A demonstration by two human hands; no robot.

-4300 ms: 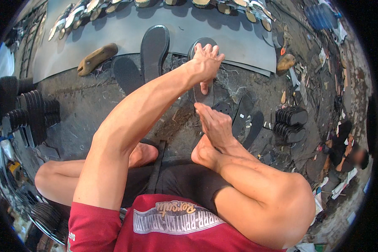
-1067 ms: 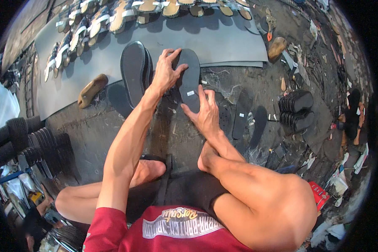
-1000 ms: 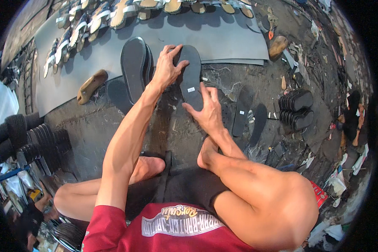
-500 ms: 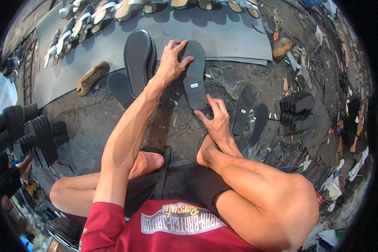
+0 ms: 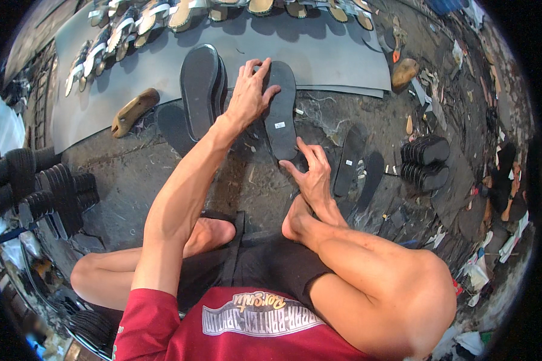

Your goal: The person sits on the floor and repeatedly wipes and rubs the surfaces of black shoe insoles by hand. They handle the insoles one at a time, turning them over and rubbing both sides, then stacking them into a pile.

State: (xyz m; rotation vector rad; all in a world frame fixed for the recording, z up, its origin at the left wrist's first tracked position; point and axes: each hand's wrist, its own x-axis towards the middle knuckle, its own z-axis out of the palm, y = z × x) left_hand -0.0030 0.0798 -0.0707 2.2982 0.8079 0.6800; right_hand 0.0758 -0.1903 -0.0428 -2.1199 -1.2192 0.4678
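Note:
A black shoe sole [image 5: 281, 108] with a small white label lies on the dark floor in front of me, its top end touching the grey sheet. My left hand [image 5: 247, 93] holds the far end, thumb on the upper face and fingers at the left edge. At the near end, my right hand [image 5: 314, 174] grips the sole between thumb and fingers. Just left of my left hand stands a stack of black soles [image 5: 200, 90], partly on the sheet. Another labelled sole [image 5: 348, 162] lies right of my right hand, beside a plain dark one [image 5: 372, 177].
Sandals [image 5: 182, 17] line the back of the grey sheet [image 5: 331, 57]. A wooden shoe last [image 5: 133, 111] lies at left, another [image 5: 404, 73] at right. Stacked soles stand at right [image 5: 426, 153] and far left [image 5: 54, 186]. Scraps [image 5: 476, 271] litter the right side.
My hands keep their hold on the sole, nearly unmoved. A person's limb at the lower left edge has gone out of sight. The whole view has shifted slightly.

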